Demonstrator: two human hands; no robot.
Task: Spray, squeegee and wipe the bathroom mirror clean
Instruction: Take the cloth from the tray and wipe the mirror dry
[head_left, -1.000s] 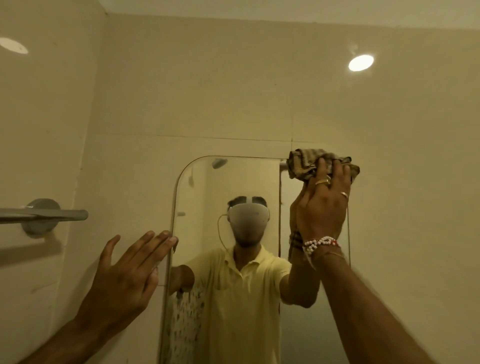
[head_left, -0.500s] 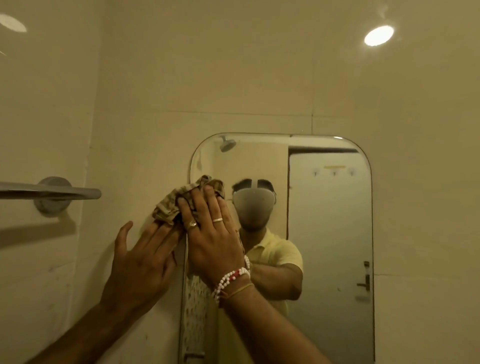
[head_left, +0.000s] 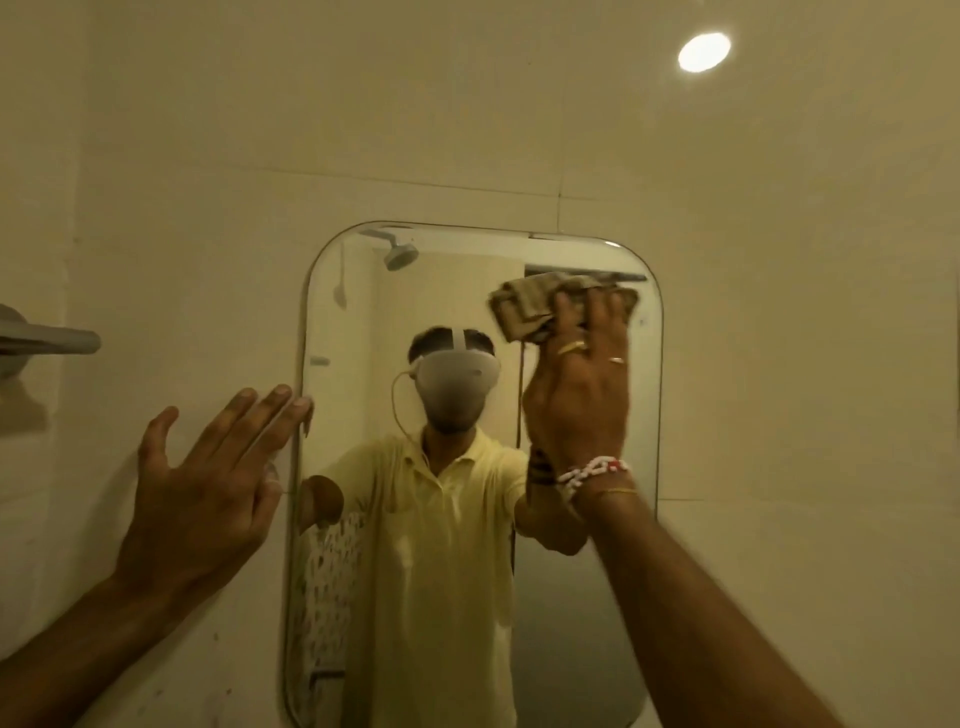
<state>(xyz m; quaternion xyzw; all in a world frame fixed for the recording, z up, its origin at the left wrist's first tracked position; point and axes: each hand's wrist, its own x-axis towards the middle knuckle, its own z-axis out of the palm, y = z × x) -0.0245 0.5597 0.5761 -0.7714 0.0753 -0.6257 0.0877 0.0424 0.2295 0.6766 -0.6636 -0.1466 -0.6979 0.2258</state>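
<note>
A tall mirror (head_left: 582, 623) with rounded corners hangs on the beige wall. My right hand (head_left: 579, 395) presses a crumpled brownish cloth (head_left: 524, 306) flat against the mirror's upper right part. A beaded bracelet circles that wrist. My left hand (head_left: 208, 488) lies flat on the wall with fingers spread, its fingertips touching the mirror's left edge. The glass reflects a person in a yellow shirt and a shower head. No spray bottle or squeegee is in sight.
A metal towel bar (head_left: 49, 340) sticks out from the wall at the far left. A round ceiling light (head_left: 704, 52) glows at the upper right. Plain beige tiled wall surrounds the mirror.
My right hand has swept the cloth from the mirror's upper left edge across to its upper right. My left hand has stayed flat on the wall by the left edge.
</note>
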